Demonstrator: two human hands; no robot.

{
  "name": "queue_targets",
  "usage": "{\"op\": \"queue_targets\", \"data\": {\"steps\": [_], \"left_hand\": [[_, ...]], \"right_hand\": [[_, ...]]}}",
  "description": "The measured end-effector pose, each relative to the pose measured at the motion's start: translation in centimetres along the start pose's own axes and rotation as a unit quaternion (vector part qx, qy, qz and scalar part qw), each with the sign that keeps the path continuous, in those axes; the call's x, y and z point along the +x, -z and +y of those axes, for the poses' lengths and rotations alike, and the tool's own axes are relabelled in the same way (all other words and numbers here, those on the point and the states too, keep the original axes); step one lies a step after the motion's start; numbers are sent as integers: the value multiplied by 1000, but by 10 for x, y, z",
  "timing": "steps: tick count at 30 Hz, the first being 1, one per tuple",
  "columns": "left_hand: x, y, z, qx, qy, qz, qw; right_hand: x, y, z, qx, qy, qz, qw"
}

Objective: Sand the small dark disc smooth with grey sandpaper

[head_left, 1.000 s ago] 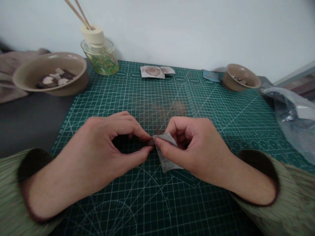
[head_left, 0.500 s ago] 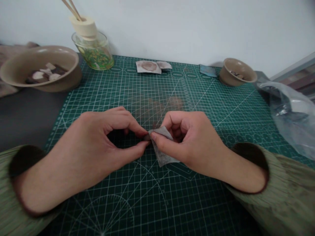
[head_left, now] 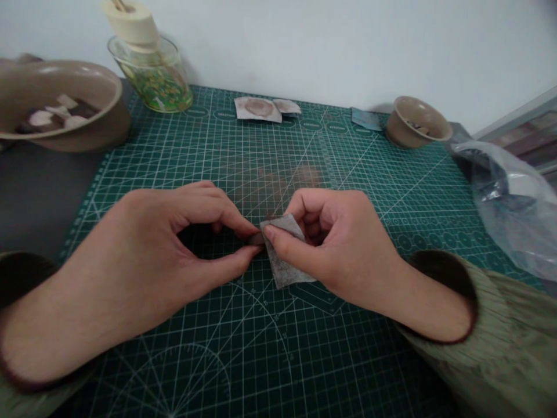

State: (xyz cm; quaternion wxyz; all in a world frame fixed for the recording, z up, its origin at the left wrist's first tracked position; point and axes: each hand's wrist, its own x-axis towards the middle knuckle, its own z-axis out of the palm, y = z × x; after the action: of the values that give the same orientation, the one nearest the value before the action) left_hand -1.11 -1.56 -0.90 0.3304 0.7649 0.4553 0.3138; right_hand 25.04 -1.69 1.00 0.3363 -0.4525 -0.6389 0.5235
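Note:
My left hand [head_left: 169, 249] pinches a small dark brown piece [head_left: 256, 238] between thumb and fingertips; most of it is hidden, so its kind is unclear. A grey square of sandpaper [head_left: 282, 270] is gripped by my right hand [head_left: 335, 244], the thumb pressing on its near face. The sandpaper's left edge touches the small piece, and both hands meet low over the green cutting mat [head_left: 243, 360]. Brown dust [head_left: 278, 183] is smeared on the mat just beyond my fingers.
At the far left a large brown bowl [head_left: 108, 110] holds several small pieces, beside a glass reed diffuser [head_left: 156, 81]. Stained white squares [head_left: 258, 109] and a blue-grey square [head_left: 366, 119] lie along the wall. A smaller bowl [head_left: 415, 122] and a plastic bag [head_left: 513, 203] stand right.
The view has tilted and shifted slightly, so the background sits higher and further left. Both hands keep their grips, and the sandpaper's tilt against the small piece differs slightly.

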Motion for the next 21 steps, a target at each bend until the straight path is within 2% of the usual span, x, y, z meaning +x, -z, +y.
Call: {"op": "queue_targets", "data": {"steps": [14,18,21], "left_hand": [[0,-4,4,3,4,16,1000],[-2,-3,6,9,2,17,1000],[-2,-1,5,18,1,14,1000]], "right_hand": [[0,-1,-8,-26,-16,-14,999],[1,-1,-9,-37,-10,4,999],[1,-1,-10,-43,-21,-12,999]]}}
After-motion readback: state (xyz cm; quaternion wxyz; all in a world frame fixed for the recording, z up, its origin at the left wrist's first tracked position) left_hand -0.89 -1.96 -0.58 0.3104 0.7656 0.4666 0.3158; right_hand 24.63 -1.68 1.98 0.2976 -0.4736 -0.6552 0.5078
